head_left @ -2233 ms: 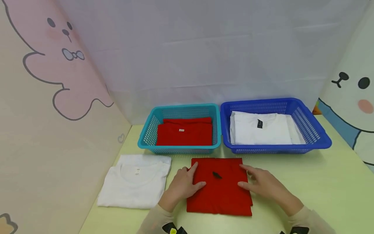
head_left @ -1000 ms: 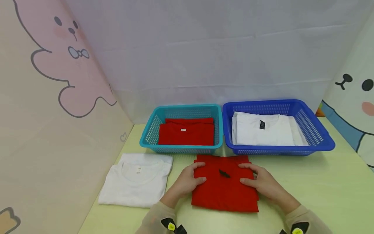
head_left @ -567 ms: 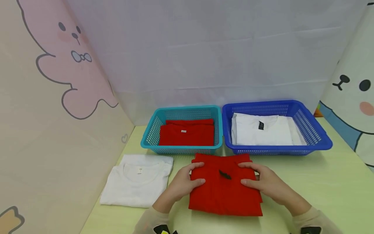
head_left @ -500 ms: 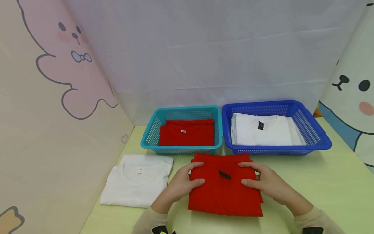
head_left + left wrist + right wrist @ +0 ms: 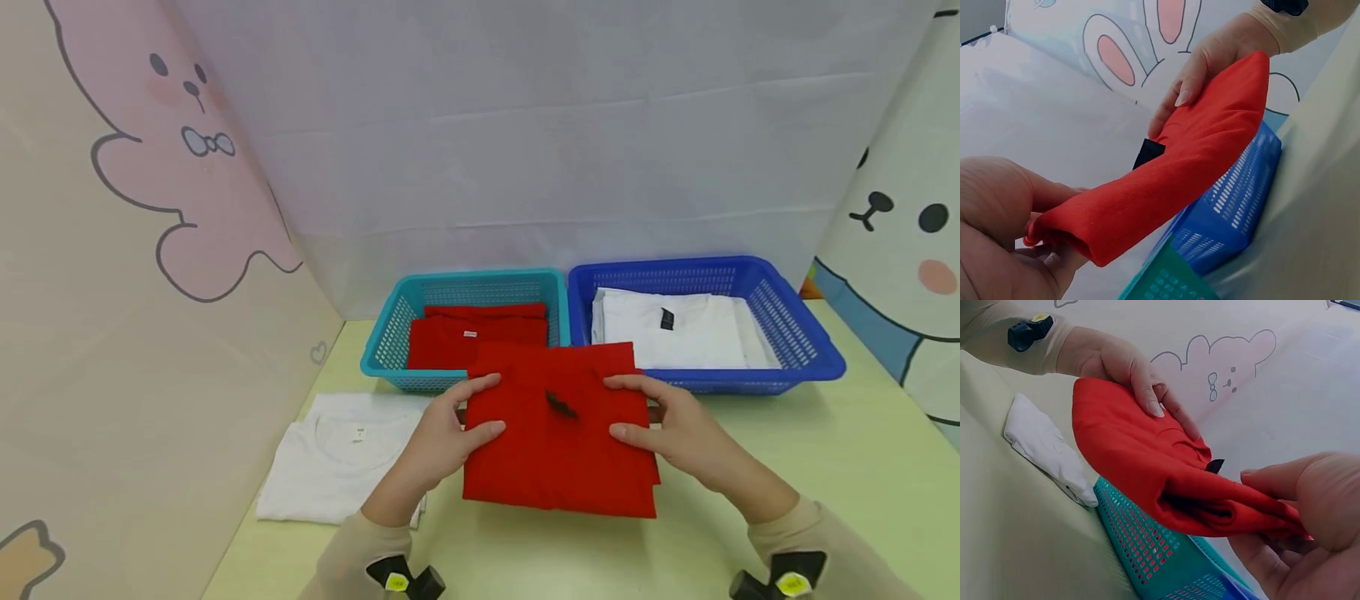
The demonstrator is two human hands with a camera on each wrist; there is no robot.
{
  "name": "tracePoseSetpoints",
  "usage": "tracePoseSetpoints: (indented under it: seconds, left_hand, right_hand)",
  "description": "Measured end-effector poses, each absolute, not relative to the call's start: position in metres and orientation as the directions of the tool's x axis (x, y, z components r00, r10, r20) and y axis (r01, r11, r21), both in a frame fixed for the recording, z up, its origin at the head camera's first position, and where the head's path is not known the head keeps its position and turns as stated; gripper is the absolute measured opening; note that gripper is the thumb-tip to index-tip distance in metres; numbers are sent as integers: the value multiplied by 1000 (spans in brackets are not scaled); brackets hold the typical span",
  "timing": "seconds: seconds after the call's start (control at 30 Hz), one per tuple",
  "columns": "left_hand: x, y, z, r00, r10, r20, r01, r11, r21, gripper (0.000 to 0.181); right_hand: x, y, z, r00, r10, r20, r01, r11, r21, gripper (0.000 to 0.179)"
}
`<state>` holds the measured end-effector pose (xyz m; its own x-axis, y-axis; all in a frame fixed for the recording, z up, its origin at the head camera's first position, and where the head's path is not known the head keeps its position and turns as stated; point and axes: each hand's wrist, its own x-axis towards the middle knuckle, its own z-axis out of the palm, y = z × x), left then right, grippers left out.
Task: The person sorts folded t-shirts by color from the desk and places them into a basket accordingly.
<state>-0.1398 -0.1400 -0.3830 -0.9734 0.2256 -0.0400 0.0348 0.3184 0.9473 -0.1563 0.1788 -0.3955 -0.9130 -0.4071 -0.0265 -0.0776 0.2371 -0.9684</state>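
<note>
Green table (image 5: 862,450), white shirt (image 5: 337,467); hands (image 5: 438,442) (image 5: 682,425) grip red shirt (image 5: 558,458), partly masking teal basket (image 5: 420,383).

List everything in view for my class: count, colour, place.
Table: one, yellow-green, foreground
Teal basket: one, teal, table's rear left
Blue basket: one, blue, beside teal basket
Red shirts: count unclear, red, in teal basket
White shirts: count unclear, white, in blue basket
Loose shirt: at least one, white, table's left
Held shirt: one, red, raised above table
Backdrop: one, pale grey, rear
Bear drawing: one, pink, left wall
Rabbit drawing: one, white, right wall
Wrist devices: two, black and yellow, one per wrist
Left hand: one, bare, gripping held shirt
Right hand: one, bare, gripping held shirt
Sleeves: two, beige, bottom edge
</note>
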Motion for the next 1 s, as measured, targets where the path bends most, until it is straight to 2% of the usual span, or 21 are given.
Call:
tracePoseSetpoints:
  seconds: [0.2,0.5,0.87,1.0]
  left_hand:
    - [-163,-154,-380,-979,204,-14,41,265,963,60]
    - [-207,-173,-367,-979,206,3,34,150,988,56]
    - [-259,-207,-346,-974,225,-17,-16,6,1000,60]
    - [-272,-214,-341,-978,208,-1,3,20,1000,60]
  right_hand:
    - [-178,167,-391,-921,-388,33,-123,210,-970,62]
    - [-222,146,-387,-915,-403,18,-34,31,-999,62]
    - [-275,102,-367,-919,-394,-18,30,-25,-999,65]
    - [-288,90,-359,-923,-383,-27,45,-38,-998,63]
